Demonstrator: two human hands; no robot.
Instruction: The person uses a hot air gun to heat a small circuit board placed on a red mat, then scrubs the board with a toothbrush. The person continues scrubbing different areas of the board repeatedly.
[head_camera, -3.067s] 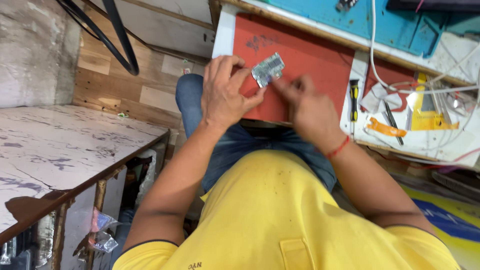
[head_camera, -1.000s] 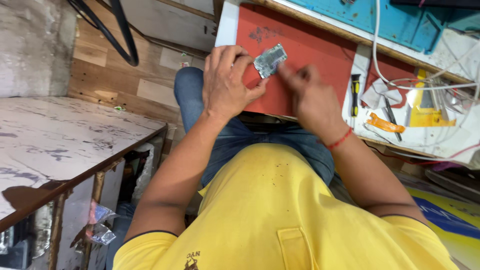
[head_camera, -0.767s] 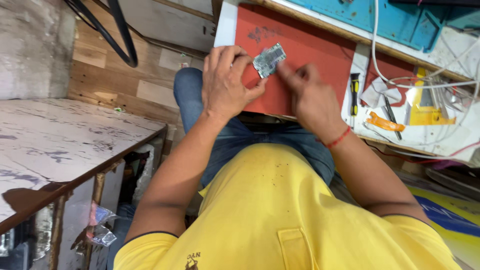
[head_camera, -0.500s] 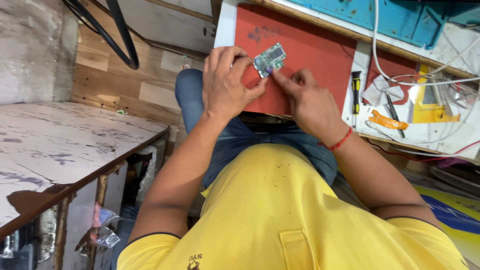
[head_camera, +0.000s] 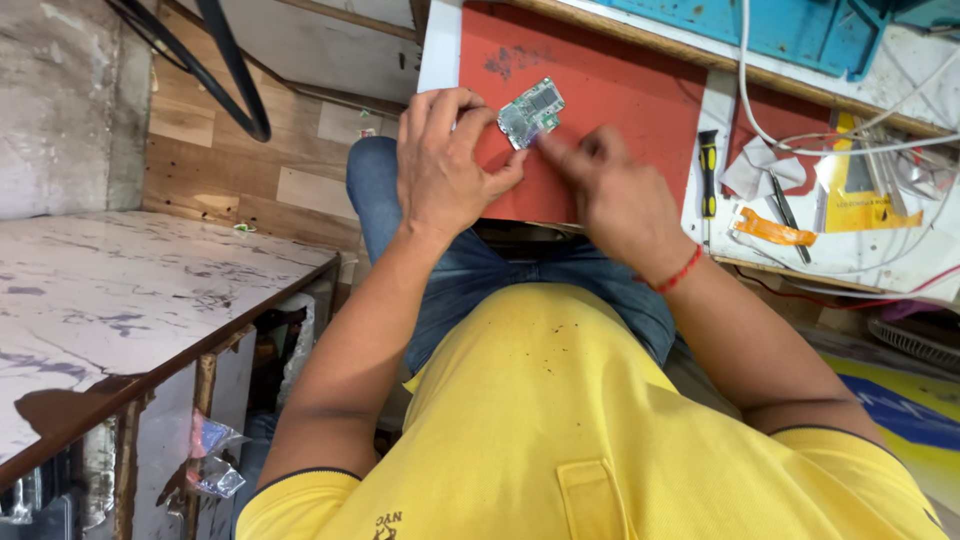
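A big marble table (head_camera: 110, 300) sits on one side, and a white bench (head_camera: 860, 255) with a red mat (head_camera: 620, 110) sits in front of the person in the yellow shirt (head_camera: 600, 430). On the bench, past the mat, lie a white cable (head_camera: 800, 140), a screwdriver (head_camera: 708, 180) with a black and yellow handle, and an orange strip (head_camera: 772, 228). The left hand (head_camera: 445, 165) holds a small green board (head_camera: 531, 111) over the red mat. Its thumb and fingers pinch the board by its near edge. The right hand (head_camera: 610, 190) is just beside the board, with its finger and thumb pressed together at the board's lower corner. I cannot tell if that hand holds some tiny thing. The board looks thin, light and stiff. It has little shiny parts on top, so I think it can break or scratch if pushed hard. It seems best to hold it by its bare edges, not by the small parts, and to grip it softly so it does not bend.
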